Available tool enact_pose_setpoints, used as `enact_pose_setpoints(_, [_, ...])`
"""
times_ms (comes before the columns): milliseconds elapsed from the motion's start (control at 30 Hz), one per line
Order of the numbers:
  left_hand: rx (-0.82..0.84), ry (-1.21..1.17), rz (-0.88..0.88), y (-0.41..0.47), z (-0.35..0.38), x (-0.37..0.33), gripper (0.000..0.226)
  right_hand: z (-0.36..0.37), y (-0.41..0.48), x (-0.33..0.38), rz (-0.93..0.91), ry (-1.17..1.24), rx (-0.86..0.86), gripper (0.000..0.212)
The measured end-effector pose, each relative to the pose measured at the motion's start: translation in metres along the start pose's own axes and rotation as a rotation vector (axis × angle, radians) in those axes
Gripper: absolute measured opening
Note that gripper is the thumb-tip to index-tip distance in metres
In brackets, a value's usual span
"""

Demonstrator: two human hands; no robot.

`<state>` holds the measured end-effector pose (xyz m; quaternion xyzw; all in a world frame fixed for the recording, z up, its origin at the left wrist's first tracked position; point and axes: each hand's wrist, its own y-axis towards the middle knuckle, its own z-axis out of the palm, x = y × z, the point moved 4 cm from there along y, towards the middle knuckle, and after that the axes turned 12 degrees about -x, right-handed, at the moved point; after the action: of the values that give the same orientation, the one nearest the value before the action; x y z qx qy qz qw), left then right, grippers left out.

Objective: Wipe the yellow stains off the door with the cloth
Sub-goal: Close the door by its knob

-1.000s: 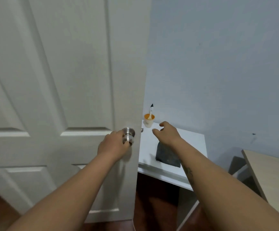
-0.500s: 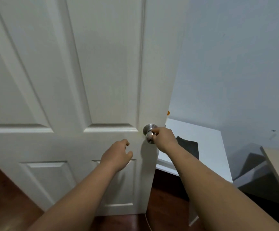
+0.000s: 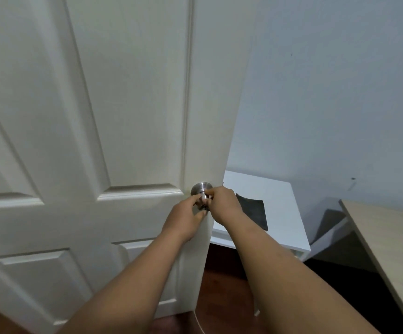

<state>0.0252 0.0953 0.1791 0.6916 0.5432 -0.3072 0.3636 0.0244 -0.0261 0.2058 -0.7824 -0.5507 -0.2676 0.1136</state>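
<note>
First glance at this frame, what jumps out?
The left hand and right hand both grip the steel knob near the right edge of the white door, mid-frame. Just behind, a dark cloth lies flat on a white table, untouched.

The left hand (image 3: 186,218), which gripped the knob (image 3: 201,189) a second ago and then dropped away below it, has come back up to pinch it from the lower left; the right hand (image 3: 222,203), first reaching over the desk (image 3: 280,194), now holds the knob from the right. The door (image 3: 135,92) edge has slid rightwards across the frame, covering the orange cup.
</note>
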Motion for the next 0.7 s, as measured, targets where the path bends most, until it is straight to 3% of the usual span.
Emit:
enact_pose_setpoints(267, [-0.076, -0.008, -0.156, -0.033, -0.001, -0.013, 0.024, -0.016, -0.032, -0.009, -0.046, 0.064, 0.077, 0.019])
enact_pose_setpoints(533, [-0.314, 0.019, -0.209, -0.111, 0.004, -0.028, 0.026, -0.033, -0.089, -0.038, -0.177, 0.248, 0.228, 0.027])
enact_pose_setpoints(700, [-0.360, 0.171, -0.227, -0.160, -0.010, -0.034, 0.030, -0.065, -0.107, -0.072, -0.077, 0.352, 0.087, 0.023])
